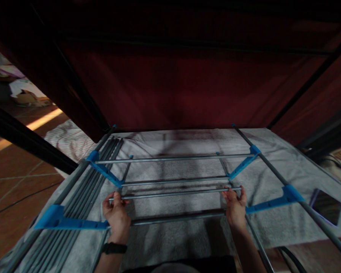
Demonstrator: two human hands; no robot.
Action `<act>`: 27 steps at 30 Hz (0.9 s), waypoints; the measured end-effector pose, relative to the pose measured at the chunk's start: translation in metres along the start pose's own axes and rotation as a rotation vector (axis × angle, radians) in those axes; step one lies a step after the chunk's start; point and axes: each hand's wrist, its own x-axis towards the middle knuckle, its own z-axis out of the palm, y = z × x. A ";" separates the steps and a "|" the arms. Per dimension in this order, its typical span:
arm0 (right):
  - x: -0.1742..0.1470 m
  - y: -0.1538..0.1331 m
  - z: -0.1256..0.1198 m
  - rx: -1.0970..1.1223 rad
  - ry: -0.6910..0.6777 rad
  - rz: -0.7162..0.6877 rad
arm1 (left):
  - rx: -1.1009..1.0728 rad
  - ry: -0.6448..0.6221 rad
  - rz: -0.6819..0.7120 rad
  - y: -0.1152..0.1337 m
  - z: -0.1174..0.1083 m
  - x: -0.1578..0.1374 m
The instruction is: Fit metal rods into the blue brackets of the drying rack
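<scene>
A thin grey metal rod (pixel 173 193) lies across in front of me, held at both ends. My left hand (pixel 116 210) is closed round its left end, and my right hand (pixel 235 204) pinches its right end. The rod is above a rack frame of grey tubes with blue plastic brackets. Near my left hand is the front left bracket (pixel 71 223); by my right hand is the front right bracket (pixel 275 203). Farther back, a crossbar (pixel 173 159) joins the rear left bracket (pixel 104 170) and the rear right bracket (pixel 244 163).
Several loose grey rods (pixel 85 204) lie side by side at the left. The frame stands on a light grey cloth (pixel 176 142). A phone (pixel 326 206) rests at the right. Dark red panels (pixel 170 87) rise behind, and tiled floor (pixel 17 178) shows at left.
</scene>
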 end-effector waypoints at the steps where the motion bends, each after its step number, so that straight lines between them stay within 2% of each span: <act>1: 0.000 0.001 0.000 -0.007 0.000 -0.003 | 0.004 0.010 0.002 0.000 0.000 0.000; 10: 0.000 0.000 0.000 -0.067 -0.020 0.014 | -0.067 0.000 -0.094 0.003 -0.001 0.000; 20: 0.004 0.003 -0.002 -0.077 -0.029 0.035 | -0.098 -0.091 -0.057 -0.002 -0.003 0.000; 27: 0.007 0.005 -0.004 -0.073 -0.045 0.054 | -0.065 -0.043 -0.082 -0.006 -0.002 0.004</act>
